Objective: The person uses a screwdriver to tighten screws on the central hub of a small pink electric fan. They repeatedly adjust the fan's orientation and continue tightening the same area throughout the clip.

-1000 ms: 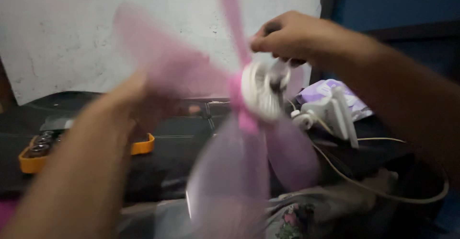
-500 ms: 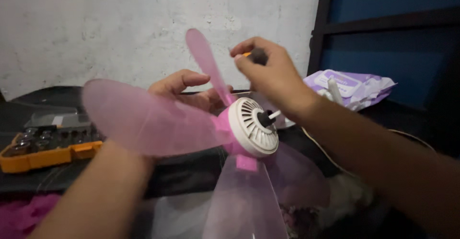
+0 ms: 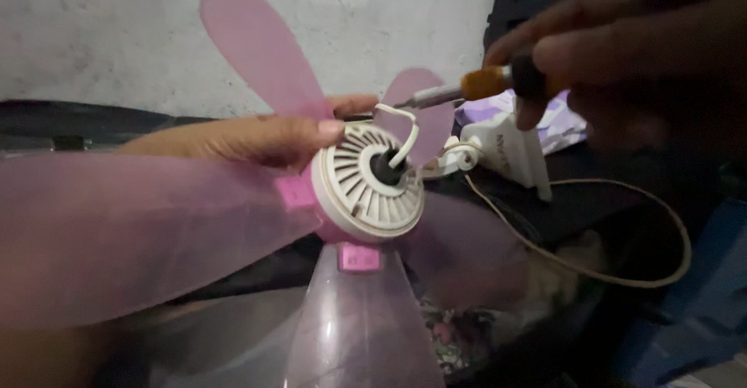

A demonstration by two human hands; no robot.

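Head view: the fan (image 3: 366,182), a white ribbed motor hub with translucent pink blades, now fills the near centre of the picture, much closer than half a second ago, with its hub turned toward the camera. The left hand (image 3: 257,139) grips it from behind, thumb pressed on the hub's upper left rim. The right hand (image 3: 622,61), which was pinching at the hub a moment ago, has drawn back to the upper right and is clenched around a screwdriver (image 3: 475,84) with an orange collar. Its metal tip now points at the white wire (image 3: 401,135) looping out of the hub's middle. A white block (image 3: 506,150) with a cord (image 3: 622,271) lies on the dark desk (image 3: 583,201) beyond.
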